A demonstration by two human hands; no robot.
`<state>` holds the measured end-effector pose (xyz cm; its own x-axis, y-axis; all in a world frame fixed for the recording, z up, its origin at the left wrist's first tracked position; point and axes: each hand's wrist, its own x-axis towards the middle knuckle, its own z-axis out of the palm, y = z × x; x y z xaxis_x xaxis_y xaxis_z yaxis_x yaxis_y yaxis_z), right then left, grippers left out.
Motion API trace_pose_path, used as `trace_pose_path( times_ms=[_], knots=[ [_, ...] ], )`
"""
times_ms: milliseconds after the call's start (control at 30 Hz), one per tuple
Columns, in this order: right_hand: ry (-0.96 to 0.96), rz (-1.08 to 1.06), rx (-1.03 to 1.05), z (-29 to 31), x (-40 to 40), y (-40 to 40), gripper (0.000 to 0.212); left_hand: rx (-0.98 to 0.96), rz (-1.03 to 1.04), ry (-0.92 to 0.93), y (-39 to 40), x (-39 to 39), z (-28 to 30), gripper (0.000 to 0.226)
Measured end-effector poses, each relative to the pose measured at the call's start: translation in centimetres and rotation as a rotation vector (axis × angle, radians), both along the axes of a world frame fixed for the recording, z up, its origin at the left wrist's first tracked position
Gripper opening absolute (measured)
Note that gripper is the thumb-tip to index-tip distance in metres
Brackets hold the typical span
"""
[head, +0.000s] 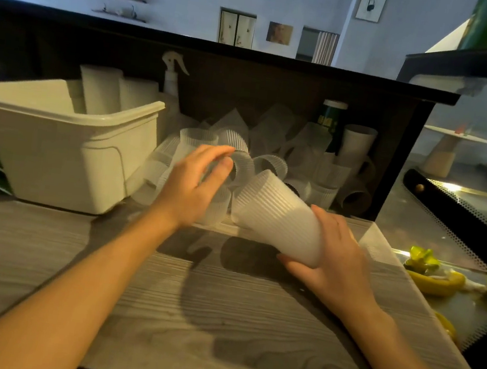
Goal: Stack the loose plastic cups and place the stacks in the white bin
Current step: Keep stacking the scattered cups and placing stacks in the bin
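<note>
Head: R hand [337, 257] grips cup [278, 216] nr counter edge [291, 236].

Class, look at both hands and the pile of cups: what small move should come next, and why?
Probably the left hand should close its fingers on the ribbed translucent plastic cup it touches in the pile. The right hand already holds a tilted ribbed plastic cup stack with its mouth facing the pile, ready to take another; the white plastic bin waits at left.

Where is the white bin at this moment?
In the head view, the white bin stands at the left on the wooden counter, beside the pile of loose cups.
</note>
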<state>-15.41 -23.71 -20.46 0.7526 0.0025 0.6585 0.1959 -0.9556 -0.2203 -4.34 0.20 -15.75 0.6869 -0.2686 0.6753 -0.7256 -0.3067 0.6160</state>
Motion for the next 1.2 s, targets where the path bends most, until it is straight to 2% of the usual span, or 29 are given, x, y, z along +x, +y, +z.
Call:
trace_pose_path(
  times_ms=[67,167,233,467,667,867,967,1033,1200],
  knots=[
    [0.012,0.009,0.028,0.0,0.0,-0.1,0.092,0.047,0.17,-0.097,1.9,1.4,0.2,0.035],
    [0.027,0.01,0.062,-0.1,0.0,0.0,0.093,0.211,0.331,-0.048,4.0,3.2,-0.4,0.035],
    [0.025,0.001,0.065,-0.1,0.0,0.1,0.093,0.289,0.411,0.01,4.5,3.9,-1.0,0.045],
    [0.007,-0.015,0.01,-0.3,0.3,0.6,0.091,0.217,0.552,0.217,3.0,6.0,-1.5,0.086],
    [0.009,-0.021,0.001,-0.2,0.9,0.8,0.091,0.303,0.661,0.222,1.1,8.3,-1.0,0.102],
    [0.008,-0.016,0.09,-0.2,1.1,0.6,0.09,0.36,0.696,0.253,0.1,10.5,0.9,0.1],
    [0.023,-0.015,0.139,0.0,1.3,0.4,0.09,0.353,0.69,0.223,-0.3,10.8,1.2,0.086],
    [0.022,-0.01,0.155,0.0,1.3,0.3,0.089,0.29,0.678,0.199,-0.4,10.6,1.0,0.078],
    [0.017,-0.016,0.149,0.0,1.2,0.3,0.089,0.084,0.602,0.14,0.2,10.0,1.2,0.077]
  ],
)
